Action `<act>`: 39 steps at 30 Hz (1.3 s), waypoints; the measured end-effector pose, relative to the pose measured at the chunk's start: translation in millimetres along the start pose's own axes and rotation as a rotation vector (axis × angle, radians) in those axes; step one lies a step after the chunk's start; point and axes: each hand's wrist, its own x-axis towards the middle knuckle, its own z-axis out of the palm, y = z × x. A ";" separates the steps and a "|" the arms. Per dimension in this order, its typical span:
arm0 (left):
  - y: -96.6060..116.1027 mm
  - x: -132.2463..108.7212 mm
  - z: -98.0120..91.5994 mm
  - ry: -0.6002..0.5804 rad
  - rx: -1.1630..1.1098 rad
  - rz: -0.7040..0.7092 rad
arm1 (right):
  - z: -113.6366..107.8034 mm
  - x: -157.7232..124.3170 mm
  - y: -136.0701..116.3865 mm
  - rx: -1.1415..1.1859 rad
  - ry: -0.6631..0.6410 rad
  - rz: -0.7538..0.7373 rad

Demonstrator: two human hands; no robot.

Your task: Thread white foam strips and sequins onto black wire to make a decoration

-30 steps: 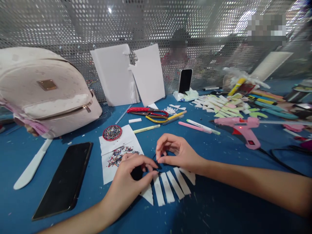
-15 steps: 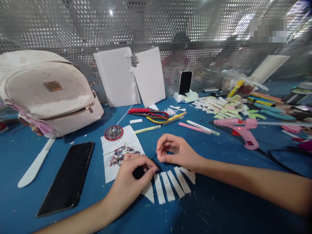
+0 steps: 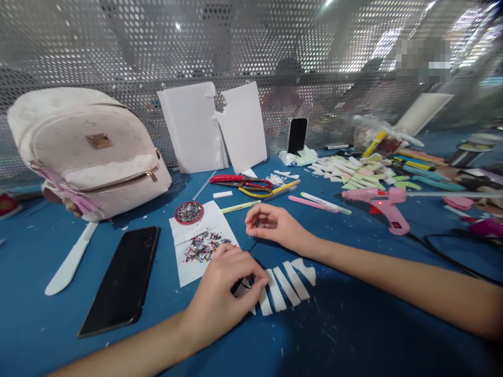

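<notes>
My left hand (image 3: 231, 277) is closed, thumb and fingertips pinched together over the left end of a fanned row of white strips (image 3: 291, 285). A thin dark strand (image 3: 245, 284) shows inside its curled fingers; how far it runs is hidden. My right hand (image 3: 277, 226) hovers just above and to the right, its thumb and fingers brought together. A bit of dark strand lies just below its fingertips, and whatever they hold is too small to make out. Beyond the left hand, colourful sequins (image 3: 204, 247) lie on a white paper sheet (image 3: 184, 272), with a red-rimmed dish (image 3: 189, 213) of glitter bits.
At left are a phone (image 3: 120, 283), a white plastic knife (image 3: 70, 262) and a pale backpack (image 3: 94, 157). Scissors (image 3: 241, 182) and markers (image 3: 314, 204) lie ahead. A pink glue gun (image 3: 383, 201) with a black cord is at right, near heaped paper cuttings (image 3: 349, 170).
My left hand has shifted right over the strips, covering more of the leftmost ones. My right hand has moved slightly up and left. The view has turned a little.
</notes>
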 end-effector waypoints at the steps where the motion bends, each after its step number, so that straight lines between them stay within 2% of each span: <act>1: 0.9 -1.0 0.2 -0.010 0.003 0.033 | 1.8 4.8 -1.1 -0.015 -0.016 -0.006; 6: 1.3 -4.7 1.0 -0.033 0.044 0.084 | 17.8 36.5 -3.1 -0.054 -0.144 -0.063; 11: -0.9 -5.1 1.2 -0.051 0.009 0.110 | 33.0 56.5 7.1 -0.137 -0.192 -0.224; 17: -2.3 -4.0 0.4 -0.090 -0.026 0.122 | 32.6 53.3 12.4 -0.204 -0.203 -0.240; 22: -2.2 -2.2 1.3 -0.061 -0.034 0.115 | 31.6 53.5 14.4 -0.348 -0.239 -0.251; 26: -1.1 -2.5 1.0 -0.067 -0.037 0.107 | 31.5 54.0 16.5 -0.436 -0.205 -0.264; 34: -1.3 -2.7 0.6 -0.084 -0.050 0.098 | 31.7 52.0 14.5 -0.497 -0.244 -0.344; 39: -1.0 -4.1 0.9 -0.083 -0.056 0.087 | 31.7 51.3 14.4 -0.469 -0.263 -0.334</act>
